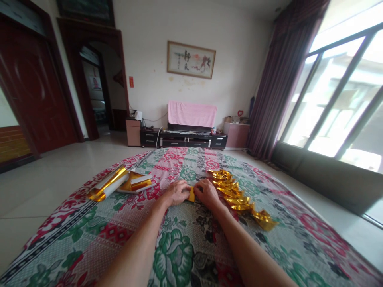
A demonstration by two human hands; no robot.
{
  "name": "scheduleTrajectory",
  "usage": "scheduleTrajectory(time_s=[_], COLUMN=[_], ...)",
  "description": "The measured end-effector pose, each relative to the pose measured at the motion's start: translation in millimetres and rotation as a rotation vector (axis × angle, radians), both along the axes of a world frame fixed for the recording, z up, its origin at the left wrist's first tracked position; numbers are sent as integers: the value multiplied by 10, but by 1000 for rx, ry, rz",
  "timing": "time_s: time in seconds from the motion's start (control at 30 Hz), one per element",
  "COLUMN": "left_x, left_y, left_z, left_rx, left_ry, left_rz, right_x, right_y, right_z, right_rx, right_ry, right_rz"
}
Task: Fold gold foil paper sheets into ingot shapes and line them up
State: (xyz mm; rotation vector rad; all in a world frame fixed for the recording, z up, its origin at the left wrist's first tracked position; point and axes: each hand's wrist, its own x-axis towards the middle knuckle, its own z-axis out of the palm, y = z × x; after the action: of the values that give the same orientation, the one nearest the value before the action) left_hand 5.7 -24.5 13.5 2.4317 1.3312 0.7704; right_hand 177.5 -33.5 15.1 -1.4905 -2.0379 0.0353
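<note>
Gold paper (192,194), probably light and easily creased, sits over the flowered cloth (173,255) beside crinkled gold pieces (235,192), its opposite sides pinched in the nearly closed grip of my left hand (178,192) and right hand (207,194), best kept gentle.

The counter (176,247) wears green and red flowers; its left edge is banded black and white; the folded pieces (233,191) are gold.
</note>
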Motion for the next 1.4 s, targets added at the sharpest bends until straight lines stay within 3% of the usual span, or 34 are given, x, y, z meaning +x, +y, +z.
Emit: scheduleTrajectory(time_s=[0.2, 0.73, 1.13, 1.4], left_x=[1, 6, -30, -97], left_y=[25, 90, 49, 56], left_z=[-36, -96, -26, 8], left_rx=[24, 45, 65, 150], left_ry=[-14, -26, -51, 114], left_rz=[13, 14, -19, 144], right_x=[-10, 33, -32, -79], right_y=[-53, -149, -212, -237], right_z=[0, 23, -2, 34], right_rx=[-13, -94, 57, 69], right_ry=[13, 26, 22, -13], right_rz=[-8, 145, 103, 197])
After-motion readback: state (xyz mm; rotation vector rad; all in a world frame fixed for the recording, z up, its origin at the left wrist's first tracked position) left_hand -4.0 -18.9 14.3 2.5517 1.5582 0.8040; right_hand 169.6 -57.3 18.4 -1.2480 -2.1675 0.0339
